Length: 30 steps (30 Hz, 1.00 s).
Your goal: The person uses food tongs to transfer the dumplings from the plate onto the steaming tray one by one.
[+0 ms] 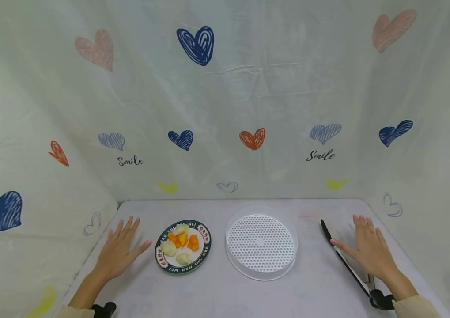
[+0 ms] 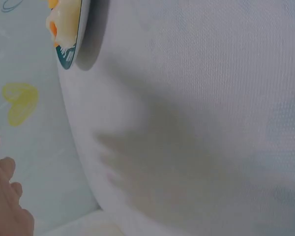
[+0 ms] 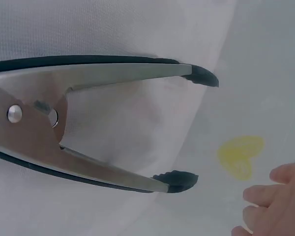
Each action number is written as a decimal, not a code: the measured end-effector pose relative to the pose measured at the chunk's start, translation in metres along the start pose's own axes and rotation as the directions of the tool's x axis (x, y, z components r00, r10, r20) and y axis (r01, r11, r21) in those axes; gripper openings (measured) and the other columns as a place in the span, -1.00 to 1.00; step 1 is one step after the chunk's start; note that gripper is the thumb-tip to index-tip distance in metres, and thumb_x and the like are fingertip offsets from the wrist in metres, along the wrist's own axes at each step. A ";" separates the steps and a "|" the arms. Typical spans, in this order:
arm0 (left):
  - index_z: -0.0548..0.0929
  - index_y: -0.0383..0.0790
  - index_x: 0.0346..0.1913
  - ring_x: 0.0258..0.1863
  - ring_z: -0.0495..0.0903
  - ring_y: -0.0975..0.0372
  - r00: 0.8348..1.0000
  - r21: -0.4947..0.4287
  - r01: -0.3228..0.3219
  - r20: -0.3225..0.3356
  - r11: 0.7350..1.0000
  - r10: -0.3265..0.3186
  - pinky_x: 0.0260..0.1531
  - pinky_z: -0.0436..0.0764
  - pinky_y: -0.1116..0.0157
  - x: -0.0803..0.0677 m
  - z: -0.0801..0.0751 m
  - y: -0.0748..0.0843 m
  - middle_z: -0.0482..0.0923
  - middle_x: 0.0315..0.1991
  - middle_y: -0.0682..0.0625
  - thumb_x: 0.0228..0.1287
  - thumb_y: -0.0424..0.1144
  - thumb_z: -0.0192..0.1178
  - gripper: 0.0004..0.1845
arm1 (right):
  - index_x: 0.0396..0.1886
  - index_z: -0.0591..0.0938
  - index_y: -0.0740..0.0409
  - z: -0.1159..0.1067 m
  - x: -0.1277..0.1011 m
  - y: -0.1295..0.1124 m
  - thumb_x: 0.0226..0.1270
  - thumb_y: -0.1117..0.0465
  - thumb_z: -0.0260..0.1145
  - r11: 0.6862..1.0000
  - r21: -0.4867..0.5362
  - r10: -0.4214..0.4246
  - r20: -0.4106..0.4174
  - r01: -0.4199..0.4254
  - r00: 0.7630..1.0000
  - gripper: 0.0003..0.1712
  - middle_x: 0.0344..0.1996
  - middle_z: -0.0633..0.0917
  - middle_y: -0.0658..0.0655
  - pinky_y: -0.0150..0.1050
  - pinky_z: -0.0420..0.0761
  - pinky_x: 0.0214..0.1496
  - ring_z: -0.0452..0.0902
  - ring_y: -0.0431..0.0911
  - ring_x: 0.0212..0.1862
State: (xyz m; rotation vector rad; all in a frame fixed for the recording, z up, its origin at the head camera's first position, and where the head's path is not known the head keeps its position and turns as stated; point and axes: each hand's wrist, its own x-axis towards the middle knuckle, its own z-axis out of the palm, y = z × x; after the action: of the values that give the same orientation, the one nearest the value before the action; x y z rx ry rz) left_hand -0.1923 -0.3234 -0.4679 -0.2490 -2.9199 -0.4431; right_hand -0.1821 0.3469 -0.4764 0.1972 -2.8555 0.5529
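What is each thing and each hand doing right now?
left hand: flat on table, fingers spread, holding nothing
right hand: flat, thumb by the tongs
tongs: lying down, tips apart
plate: holds fruit pieces
fruit pieces: piled on plate
strainer tray: empty

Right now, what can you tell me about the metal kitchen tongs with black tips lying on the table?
The steel kitchen tongs with black tips lie flat on the white-clothed table, right of the white perforated round tray, tips pointing away from the person. The arms are bare metal edged in black, joined by a rivet, and spread apart. The right hand rests flat beside them, its thumb seemingly touching one arm.
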 end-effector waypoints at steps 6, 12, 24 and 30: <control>-0.03 -0.39 0.56 0.49 -0.16 -0.33 0.997 -0.144 0.057 0.053 0.988 -0.050 0.36 -0.13 -0.37 0.002 0.003 0.004 -0.11 0.52 -0.45 0.39 0.24 0.07 -0.01 | 0.41 -0.08 0.74 -0.004 0.000 0.007 0.31 -0.26 0.30 0.999 0.002 0.049 -0.034 -0.049 0.998 0.29 0.28 0.11 0.82 0.48 0.04 0.32 -0.01 0.66 0.30; -0.12 -0.39 0.57 0.46 -0.11 -0.37 0.993 -0.313 0.097 0.100 0.945 -0.068 0.30 -0.08 -0.44 0.002 0.009 0.004 -0.14 0.53 -0.46 0.44 0.11 0.09 -0.05 | 0.35 -0.17 0.83 -0.008 0.000 0.014 0.34 -0.36 0.19 0.972 0.035 0.229 0.081 -0.232 0.970 0.36 0.10 0.16 0.90 0.54 0.32 -0.01 0.16 0.75 0.04; -0.24 -0.37 0.58 0.38 0.13 -0.32 0.961 -0.479 0.244 0.234 0.843 -0.145 0.32 0.24 -0.27 -0.003 0.029 0.005 -0.06 0.49 -0.46 0.52 0.06 -0.01 -0.09 | 0.23 -0.15 0.94 0.007 -0.004 0.030 0.24 -0.46 0.17 0.921 0.035 0.371 0.230 -0.388 0.900 0.47 0.04 0.08 0.93 0.52 0.24 0.07 0.08 0.76 0.07; -0.19 -0.38 0.58 0.36 0.17 -0.29 0.965 -0.500 0.226 0.234 0.836 -0.121 0.31 0.25 -0.26 -0.004 0.042 0.005 0.00 0.49 -0.44 0.52 0.02 0.00 -0.13 | 0.24 -0.19 0.92 0.012 -0.004 0.029 0.20 -0.47 0.21 0.903 0.064 0.393 0.276 -0.425 0.877 0.50 0.08 0.01 0.93 0.53 0.20 0.12 0.02 0.76 0.12</control>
State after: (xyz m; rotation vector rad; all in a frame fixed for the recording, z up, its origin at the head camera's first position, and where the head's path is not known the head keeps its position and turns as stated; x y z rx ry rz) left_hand -0.1941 -0.3067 -0.5065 -0.0938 -2.9506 -1.3227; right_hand -0.1857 0.3691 -0.4980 -0.3587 -3.1325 0.8399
